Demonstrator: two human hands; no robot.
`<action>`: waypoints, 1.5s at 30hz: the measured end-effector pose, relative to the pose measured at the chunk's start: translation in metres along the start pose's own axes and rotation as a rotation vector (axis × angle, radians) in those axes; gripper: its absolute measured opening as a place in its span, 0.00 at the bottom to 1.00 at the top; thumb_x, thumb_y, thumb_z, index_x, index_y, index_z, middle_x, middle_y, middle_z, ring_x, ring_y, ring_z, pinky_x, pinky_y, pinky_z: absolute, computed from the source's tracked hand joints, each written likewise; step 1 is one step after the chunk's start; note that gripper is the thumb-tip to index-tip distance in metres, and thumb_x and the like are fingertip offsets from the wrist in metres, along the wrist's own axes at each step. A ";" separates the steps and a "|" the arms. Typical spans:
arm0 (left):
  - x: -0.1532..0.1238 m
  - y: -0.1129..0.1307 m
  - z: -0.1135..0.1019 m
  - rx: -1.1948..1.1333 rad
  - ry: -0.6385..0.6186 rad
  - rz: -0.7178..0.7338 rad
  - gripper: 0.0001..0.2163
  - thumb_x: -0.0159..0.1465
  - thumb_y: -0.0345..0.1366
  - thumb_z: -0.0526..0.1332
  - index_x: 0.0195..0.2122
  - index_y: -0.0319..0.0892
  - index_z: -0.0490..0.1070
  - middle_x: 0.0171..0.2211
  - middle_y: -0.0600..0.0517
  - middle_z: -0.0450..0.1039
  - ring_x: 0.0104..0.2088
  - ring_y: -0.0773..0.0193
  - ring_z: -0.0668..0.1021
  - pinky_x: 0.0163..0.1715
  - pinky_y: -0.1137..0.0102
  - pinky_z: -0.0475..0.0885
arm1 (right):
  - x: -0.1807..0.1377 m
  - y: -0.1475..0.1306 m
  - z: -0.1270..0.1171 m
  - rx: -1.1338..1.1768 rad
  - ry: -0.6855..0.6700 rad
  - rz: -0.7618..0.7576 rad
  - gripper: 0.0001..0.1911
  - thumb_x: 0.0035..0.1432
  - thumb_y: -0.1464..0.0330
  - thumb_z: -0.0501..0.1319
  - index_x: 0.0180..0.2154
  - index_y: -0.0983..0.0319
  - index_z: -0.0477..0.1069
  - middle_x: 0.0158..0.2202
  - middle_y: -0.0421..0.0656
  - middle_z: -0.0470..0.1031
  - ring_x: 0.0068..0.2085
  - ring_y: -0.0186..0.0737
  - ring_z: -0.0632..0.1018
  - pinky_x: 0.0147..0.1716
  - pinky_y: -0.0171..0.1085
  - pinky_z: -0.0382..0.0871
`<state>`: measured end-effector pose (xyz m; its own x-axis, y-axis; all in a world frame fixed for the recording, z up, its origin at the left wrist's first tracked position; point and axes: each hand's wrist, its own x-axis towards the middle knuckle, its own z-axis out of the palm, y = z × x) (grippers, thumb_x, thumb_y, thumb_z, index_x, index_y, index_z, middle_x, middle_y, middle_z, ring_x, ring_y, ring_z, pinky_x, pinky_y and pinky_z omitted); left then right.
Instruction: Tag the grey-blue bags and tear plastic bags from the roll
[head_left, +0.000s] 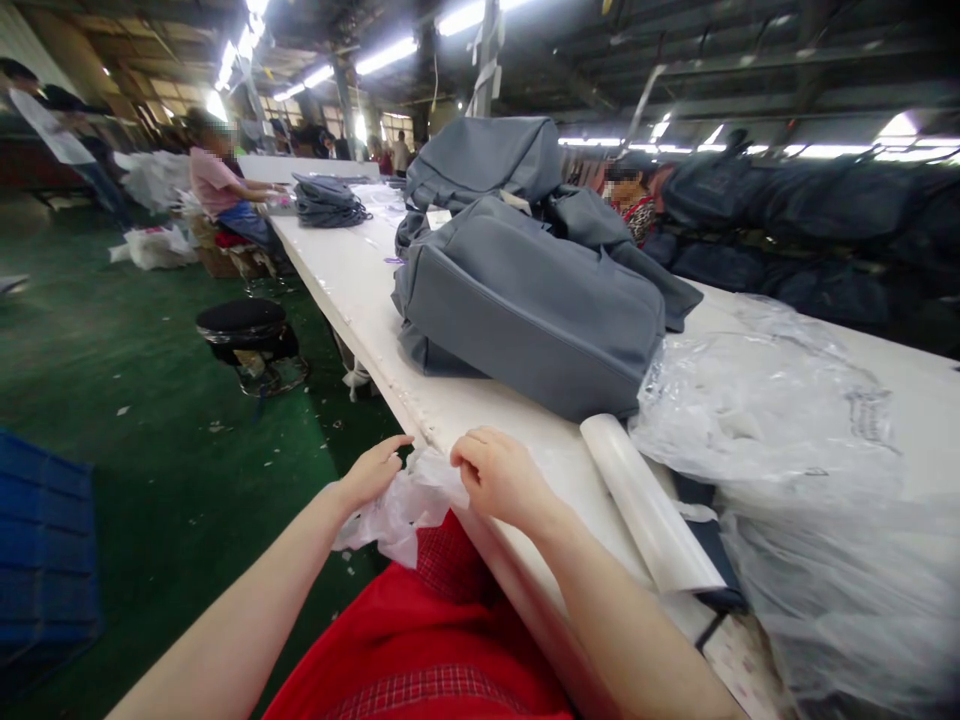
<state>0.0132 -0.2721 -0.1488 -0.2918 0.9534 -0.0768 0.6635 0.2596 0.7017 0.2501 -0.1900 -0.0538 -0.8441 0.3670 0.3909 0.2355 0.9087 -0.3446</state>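
Both my hands grip a crumpled piece of thin white plastic film at the near edge of a long white table. My left hand pinches its left side, fingers closed on it. My right hand is curled into a fist on its right side, resting on the table edge. The film hangs down over my red clothing. A large grey bag lies on the table just beyond my hands.
A roll of white film and a heap of clear plastic bags lie to the right. More grey bags sit farther along. A black stool stands on the green floor, a blue crate at left. Other people sit beyond.
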 end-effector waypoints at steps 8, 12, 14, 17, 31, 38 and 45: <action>0.028 -0.005 0.019 0.061 -0.079 0.063 0.16 0.56 0.32 0.50 0.41 0.41 0.73 0.39 0.48 0.78 0.43 0.57 0.78 0.47 0.66 0.69 | 0.001 0.018 0.009 0.081 0.023 0.170 0.08 0.63 0.74 0.54 0.42 0.63 0.69 0.44 0.47 0.73 0.47 0.42 0.72 0.50 0.40 0.65; 0.007 0.003 -0.011 0.113 -0.102 0.107 0.11 0.57 0.35 0.50 0.29 0.43 0.72 0.33 0.50 0.76 0.38 0.56 0.76 0.42 0.65 0.68 | 0.003 0.019 0.007 0.137 -0.010 0.177 0.09 0.66 0.72 0.52 0.41 0.63 0.71 0.43 0.47 0.74 0.46 0.40 0.73 0.50 0.40 0.65; -0.011 0.012 -0.028 0.141 -0.070 0.121 0.10 0.59 0.37 0.51 0.32 0.43 0.71 0.34 0.49 0.75 0.39 0.55 0.76 0.43 0.64 0.67 | 0.004 0.016 0.005 0.179 -0.027 0.146 0.10 0.67 0.71 0.52 0.42 0.63 0.72 0.43 0.47 0.75 0.47 0.40 0.73 0.51 0.40 0.65; -0.040 0.034 -0.046 0.182 -0.040 0.176 0.10 0.62 0.39 0.50 0.32 0.43 0.69 0.33 0.50 0.73 0.37 0.58 0.74 0.40 0.65 0.67 | 0.005 0.007 0.003 0.268 -0.068 0.092 0.11 0.67 0.70 0.52 0.44 0.63 0.72 0.45 0.47 0.77 0.47 0.40 0.74 0.51 0.41 0.65; -0.087 0.092 -0.060 0.110 0.005 0.150 0.16 0.67 0.47 0.50 0.29 0.44 0.69 0.25 0.56 0.71 0.28 0.64 0.73 0.30 0.71 0.64 | 0.000 -0.002 -0.013 0.686 -0.380 0.172 0.19 0.63 0.60 0.55 0.23 0.63 0.62 0.21 0.34 0.56 0.24 0.29 0.60 0.24 0.31 0.52; -0.089 0.084 -0.048 0.061 0.284 0.099 0.17 0.66 0.47 0.52 0.30 0.42 0.74 0.26 0.55 0.74 0.29 0.63 0.74 0.30 0.72 0.65 | 0.001 -0.015 -0.011 0.508 -0.100 0.257 0.19 0.63 0.64 0.54 0.21 0.63 0.61 0.19 0.35 0.58 0.24 0.29 0.61 0.25 0.32 0.50; -0.086 0.042 -0.076 0.117 0.673 -0.254 0.21 0.65 0.51 0.51 0.39 0.40 0.75 0.31 0.51 0.75 0.33 0.58 0.76 0.30 0.68 0.68 | -0.012 0.020 -0.049 0.447 0.380 0.372 0.17 0.64 0.62 0.54 0.25 0.62 0.67 0.22 0.37 0.65 0.26 0.32 0.66 0.27 0.32 0.55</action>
<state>0.0135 -0.3547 -0.0592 -0.7824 0.5698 0.2513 0.5768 0.5111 0.6372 0.2884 -0.1665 -0.0240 -0.4995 0.7563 0.4225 0.1865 0.5702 -0.8001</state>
